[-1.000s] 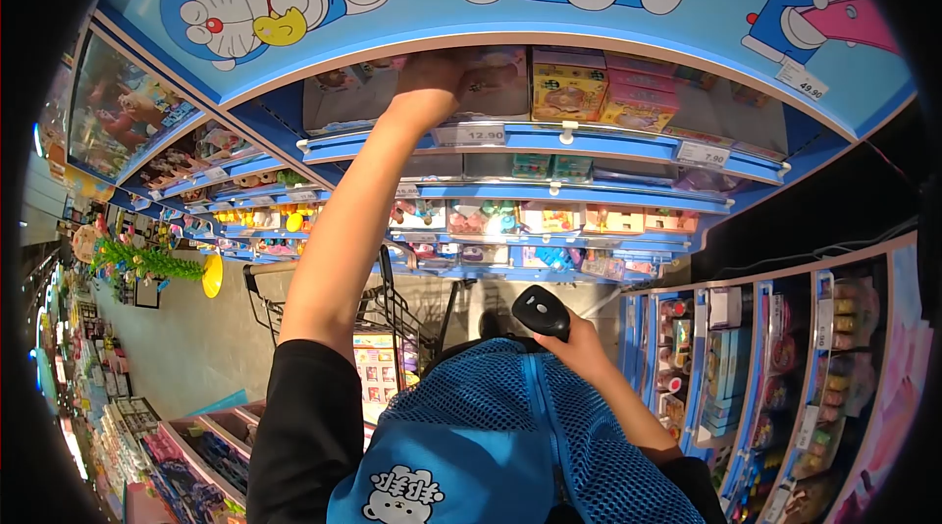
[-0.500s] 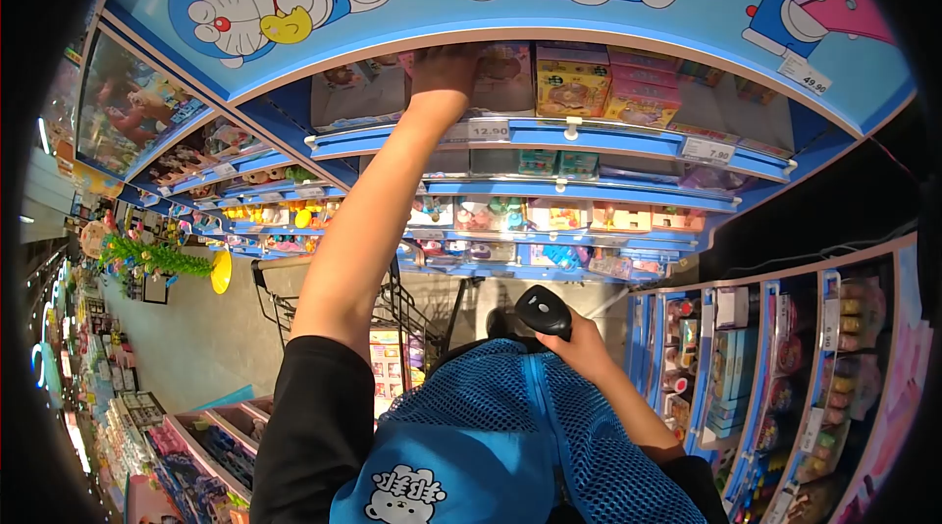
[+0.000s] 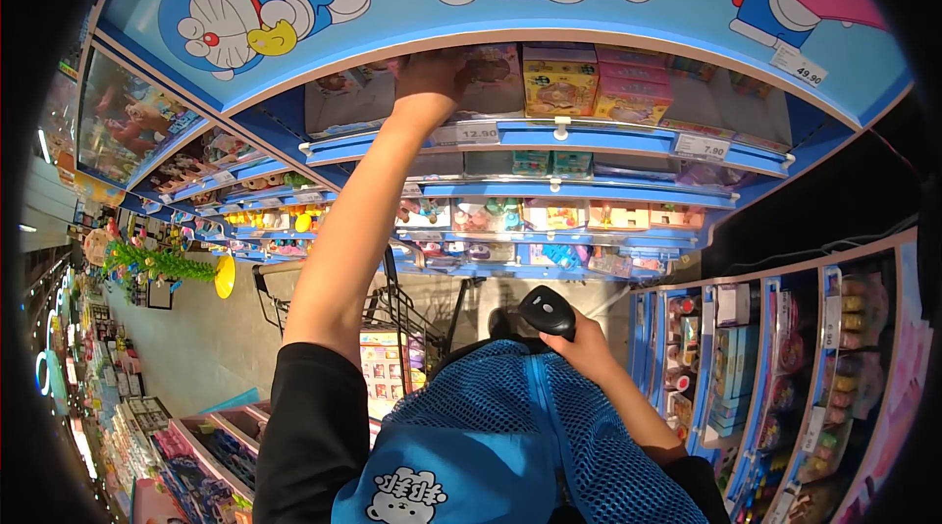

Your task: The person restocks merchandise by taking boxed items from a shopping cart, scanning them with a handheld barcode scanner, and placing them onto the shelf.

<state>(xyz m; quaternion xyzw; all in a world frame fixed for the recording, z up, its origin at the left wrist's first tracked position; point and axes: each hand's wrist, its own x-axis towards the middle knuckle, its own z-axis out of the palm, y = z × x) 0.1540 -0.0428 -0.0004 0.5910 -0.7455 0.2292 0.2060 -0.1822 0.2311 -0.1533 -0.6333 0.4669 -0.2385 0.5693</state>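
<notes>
My left hand (image 3: 429,84) reaches into the top shelf, its fingers in shadow against pink boxes (image 3: 491,73); whether it grips one is hard to tell. Yellow boxes (image 3: 560,87) and pink-yellow boxes (image 3: 633,92) stand to the right of it. Below the hand, a price tag reading 12.90 (image 3: 478,134) sits on the shelf's blue edge. Low in front of my body, my right hand (image 3: 583,342) is wrapped round a black handheld device (image 3: 548,312) with a small pale button.
Lower shelves (image 3: 559,217) hold packaged toys. A black wire cart (image 3: 392,313) stands below my left arm. Another shelf unit (image 3: 731,367) is at the right, and racks of goods (image 3: 211,445) are at the lower left. A blue cartoon panel (image 3: 412,24) overhangs the top shelf.
My left hand moved slightly right, then back left, staying inside the top shelf. My right hand with the black device shifted slightly right in view.
</notes>
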